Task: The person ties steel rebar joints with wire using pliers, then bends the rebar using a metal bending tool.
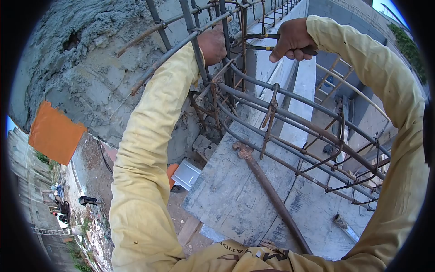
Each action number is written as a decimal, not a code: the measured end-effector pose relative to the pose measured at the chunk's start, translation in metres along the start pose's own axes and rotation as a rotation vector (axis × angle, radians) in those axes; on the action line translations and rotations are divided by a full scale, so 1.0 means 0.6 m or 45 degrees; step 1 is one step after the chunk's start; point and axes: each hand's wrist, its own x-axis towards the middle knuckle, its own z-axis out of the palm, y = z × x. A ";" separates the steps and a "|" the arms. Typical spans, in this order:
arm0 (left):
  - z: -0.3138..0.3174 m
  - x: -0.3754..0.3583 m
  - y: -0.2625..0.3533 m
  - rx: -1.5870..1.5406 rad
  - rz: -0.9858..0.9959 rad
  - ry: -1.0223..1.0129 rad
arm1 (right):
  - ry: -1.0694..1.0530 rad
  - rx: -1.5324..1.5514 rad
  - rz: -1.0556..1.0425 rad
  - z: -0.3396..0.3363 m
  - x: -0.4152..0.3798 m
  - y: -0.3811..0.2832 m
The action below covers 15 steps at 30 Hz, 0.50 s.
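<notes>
My right hand (295, 40) is closed around the handles of tying pincers (261, 36), dark with yellow bands, whose jaws point left into the rebar joint. My left hand (213, 45) is curled shut behind an upright bar, close to the pincer jaws; what its fingers grip is hidden. Around both hands stands a tied rebar cage (240, 59), its upright and slanting bars crossing. From this joint a second rebar cage (308, 131) with bent stirrups runs down to the right, below my right forearm.
A rusty steel bar with a forked head (272, 195) lies on the grey boards (226, 190) below me. Rough concrete (90, 68) rises at left, with an orange panel (56, 131) beside it. A grey-white box (186, 175) sits lower down. Bar ends stick out near my left arm.
</notes>
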 end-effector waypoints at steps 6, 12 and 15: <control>-0.003 0.002 0.007 0.242 0.091 -0.142 | 0.941 -0.942 -0.416 0.068 -0.007 0.038; 0.013 0.002 -0.005 0.244 0.116 0.193 | 1.118 -1.368 -0.538 0.077 -0.006 0.046; 0.010 -0.002 -0.002 0.208 0.123 0.138 | 0.643 -1.029 -0.452 0.046 -0.030 0.013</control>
